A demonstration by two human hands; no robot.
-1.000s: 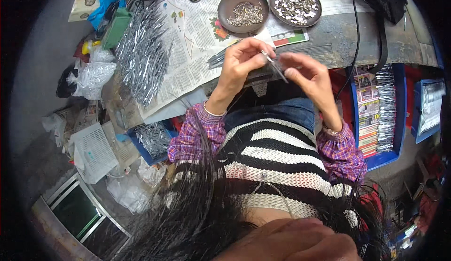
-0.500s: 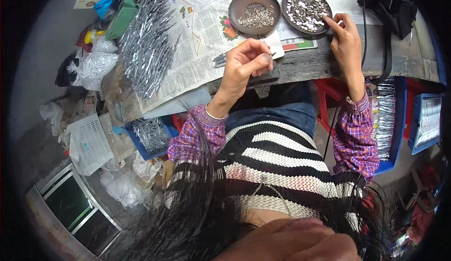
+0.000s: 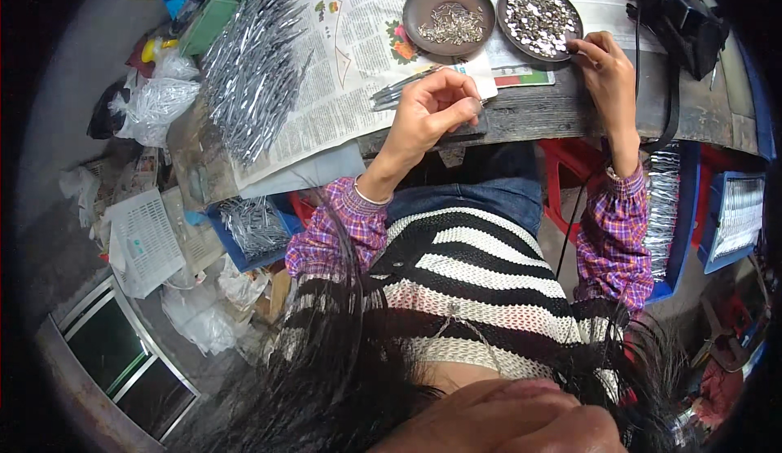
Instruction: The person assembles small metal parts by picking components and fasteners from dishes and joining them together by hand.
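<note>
My left hand [image 3: 436, 116] is pinched shut over the table's front edge, thumb against forefinger; a small dark tip shows at the fingers, too small to name. Behind it, slim grey metal pieces [image 3: 399, 91] lie on the newspaper, partly covered by the hand. My right hand [image 3: 611, 70] has its thumb and forefinger closed together at the near right rim of a dark round dish [image 3: 507, 31] of shiny little metal discs [image 3: 539, 17]. What these fingertips hold cannot be made out. Left of that dish stands a second dark dish [image 3: 419, 1] with small metal pins [image 3: 452, 25].
A big pile of slender metal pieces [image 3: 254, 70] covers the newspaper [image 3: 342, 62] at left. A black device with a strap [image 3: 680, 25] sits at far right. Blue bins [image 3: 244, 245] of metal pieces stand below the table on both sides. Plastic bags [image 3: 159, 107] hang at left.
My right hand has drawn slightly back from the discs toward the dish's rim, fingertips closer together. My left hand has shifted a little right and down, uncovering more of the slim pieces. The view has shifted slightly.
</note>
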